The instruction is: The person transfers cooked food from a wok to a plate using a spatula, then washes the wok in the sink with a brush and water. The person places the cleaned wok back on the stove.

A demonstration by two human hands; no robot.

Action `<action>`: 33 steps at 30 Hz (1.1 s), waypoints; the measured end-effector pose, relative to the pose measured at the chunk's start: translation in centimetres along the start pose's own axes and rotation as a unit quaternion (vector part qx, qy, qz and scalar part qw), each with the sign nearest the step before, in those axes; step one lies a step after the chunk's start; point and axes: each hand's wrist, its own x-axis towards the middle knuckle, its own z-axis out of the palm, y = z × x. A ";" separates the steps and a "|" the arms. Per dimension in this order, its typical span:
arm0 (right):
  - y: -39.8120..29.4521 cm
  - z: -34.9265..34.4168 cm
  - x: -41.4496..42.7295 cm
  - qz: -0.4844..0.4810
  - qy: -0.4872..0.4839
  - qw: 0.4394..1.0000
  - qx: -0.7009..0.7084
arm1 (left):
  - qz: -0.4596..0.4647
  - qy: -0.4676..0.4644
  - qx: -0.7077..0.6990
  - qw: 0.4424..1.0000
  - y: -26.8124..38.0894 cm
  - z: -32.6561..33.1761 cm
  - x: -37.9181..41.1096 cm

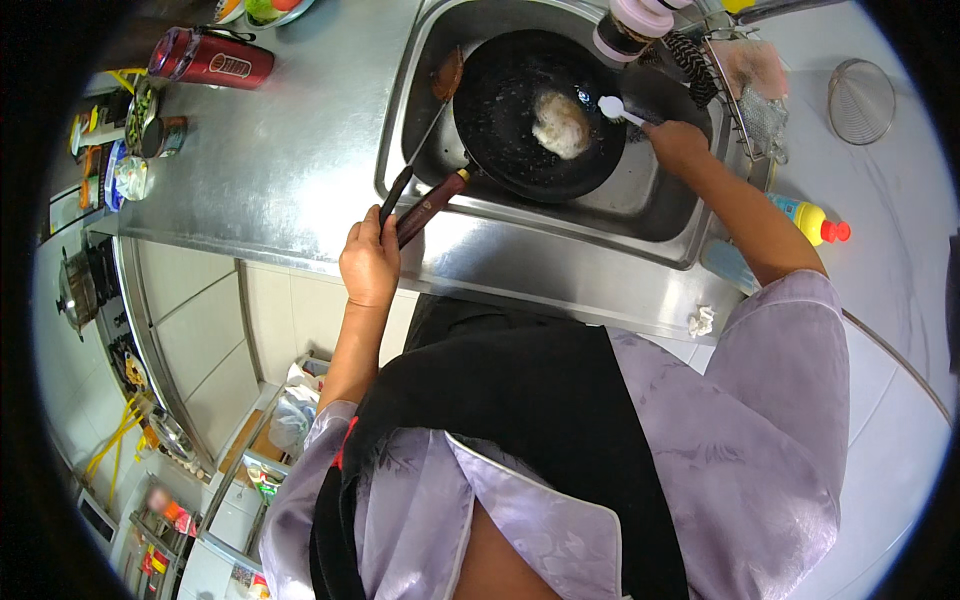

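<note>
My left hand (pixel 371 251) grips the black handle of a spatula (pixel 397 191). Its thin metal shaft runs up to a brown head (pixel 448 73) inside the sink. The wok's reddish-brown handle (pixel 431 210) lies against the same hand; whether the fingers wrap it too is unclear. A black wok (pixel 495 120) rests in the stainless steel sink (pixel 390 142), with a whitish-brown foamy patch (pixel 561 126) on its inner surface. Over the wok's right side, my right hand (pixel 679 146) holds a white long-handled tool (pixel 613 107), apparently a small dish brush.
A pink-lidded jar (pixel 634 30) stands at the sink's back edge. Right of the sink are a wire rack (pixel 739 112) with sponges, a mesh strainer (pixel 861 101) and a yellow bottle (pixel 810 221). A red flask (pixel 214 58) lies on the steel counter (pixel 315 135), left.
</note>
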 end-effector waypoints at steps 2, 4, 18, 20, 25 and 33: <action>-1.3 0.1 -0.3 0.001 -0.033 0.999 -0.001 | -0.006 -0.004 0.005 1.000 0.4 0.0 -0.1; -3.5 2.9 -1.7 -0.142 -0.085 0.985 0.044 | -0.012 -0.003 0.002 1.000 0.4 0.0 0.0; -2.4 4.2 2.9 -0.132 -0.054 0.989 0.038 | -0.001 0.002 0.005 1.000 0.4 0.3 0.0; -6.3 3.9 0.9 -0.196 -0.126 0.925 0.299 | -0.009 0.001 0.007 1.000 0.4 0.4 -0.3; -15.0 2.6 9.4 -0.149 0.195 0.891 0.381 | -0.013 -0.001 0.001 1.000 0.5 0.2 0.1; -4.6 5.6 4.5 -0.093 0.001 0.995 0.032 | -0.004 0.008 -0.009 1.000 0.6 -0.1 -0.3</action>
